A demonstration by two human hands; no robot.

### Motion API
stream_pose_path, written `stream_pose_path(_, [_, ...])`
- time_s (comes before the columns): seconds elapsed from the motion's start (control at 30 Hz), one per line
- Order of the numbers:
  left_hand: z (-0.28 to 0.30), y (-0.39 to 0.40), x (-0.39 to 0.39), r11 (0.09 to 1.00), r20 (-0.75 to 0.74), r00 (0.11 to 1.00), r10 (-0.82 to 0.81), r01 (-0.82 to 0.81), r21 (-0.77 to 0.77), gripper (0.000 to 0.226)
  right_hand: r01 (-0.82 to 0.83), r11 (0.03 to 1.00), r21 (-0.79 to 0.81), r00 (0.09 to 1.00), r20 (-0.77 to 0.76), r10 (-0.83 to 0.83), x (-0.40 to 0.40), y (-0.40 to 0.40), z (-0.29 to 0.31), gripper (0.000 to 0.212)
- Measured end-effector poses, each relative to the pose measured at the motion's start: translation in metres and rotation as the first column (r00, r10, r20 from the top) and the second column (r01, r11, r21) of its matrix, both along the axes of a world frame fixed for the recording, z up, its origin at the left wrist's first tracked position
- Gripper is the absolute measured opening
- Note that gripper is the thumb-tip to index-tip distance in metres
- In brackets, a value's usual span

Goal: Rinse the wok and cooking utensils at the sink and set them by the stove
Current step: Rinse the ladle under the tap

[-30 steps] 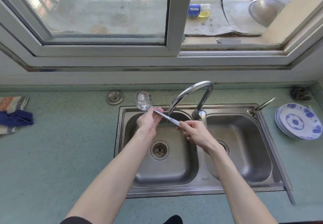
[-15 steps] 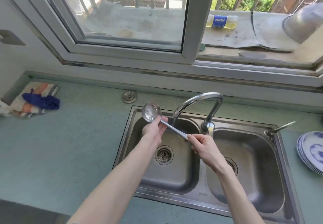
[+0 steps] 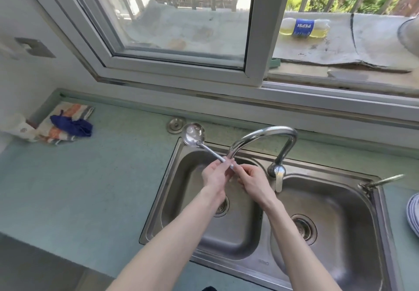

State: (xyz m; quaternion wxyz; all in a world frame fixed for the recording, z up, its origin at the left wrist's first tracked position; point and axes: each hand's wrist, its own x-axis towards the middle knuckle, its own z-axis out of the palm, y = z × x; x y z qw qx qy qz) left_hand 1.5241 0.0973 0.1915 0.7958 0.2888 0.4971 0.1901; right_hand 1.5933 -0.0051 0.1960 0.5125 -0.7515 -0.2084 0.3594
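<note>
A steel ladle [image 3: 195, 137] is held over the left basin of the double sink [image 3: 172, 191], its bowl raised up and to the left above the sink's rim. My left hand [image 3: 215, 176] wraps the handle's middle, directly under the spout of the curved tap [image 3: 267, 135]. My right hand [image 3: 252, 183] grips the handle's lower end, touching the left hand. Most of the handle is hidden in my fingers. No wok or stove is in view.
A striped cloth with a blue rag [image 3: 70, 125] lies at the counter's far left beside a white cup [image 3: 17, 127]. A sink plug [image 3: 175, 124] rests behind the left basin. Blue-patterned plates [image 3: 413, 218] are stacked at the right edge. A Pepsi bottle [image 3: 303, 27] lies outside the window.
My left hand slid down the ladle's handle from the bowl toward my right hand. The view turned left and down, bringing the cloth closer in.
</note>
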Motion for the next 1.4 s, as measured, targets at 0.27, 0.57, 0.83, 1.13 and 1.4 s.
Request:
stream_pose_path(0.27, [0.000,0.049,0.007,0.988,-0.017,0.993,0.117,-0.118,-0.098,0.019,0.004,0.999,-0.033,0.999,-0.046,-0.006,0.001,-0.004,-0.004,0.038])
stream_pose_path(0.57, [-0.015,0.007,0.017,0.993,-0.045,0.995,-0.086,0.090,0.080,0.013,0.077,0.997,-0.021,0.997,0.017,-0.077,0.002,0.022,-0.001,0.051])
stream_pose_path(0.83, [0.001,0.042,0.013,0.995,-0.045,0.995,0.094,-0.095,-0.018,0.017,-0.010,1.000,-0.022,0.998,-0.057,0.009,-0.002,0.002,0.006,0.040])
stream_pose_path(1.13, [-0.007,0.022,0.002,1.000,-0.068,0.998,0.008,-0.009,-0.006,0.017,-0.010,0.997,-0.078,1.000,-0.023,0.008,-0.010,0.007,0.006,0.046])
stream_pose_path(1.4, [0.003,0.037,0.003,0.992,-0.020,0.993,0.120,-0.120,0.032,0.009,0.009,1.000,-0.002,0.986,-0.167,-0.009,-0.013,0.013,0.010,0.039])
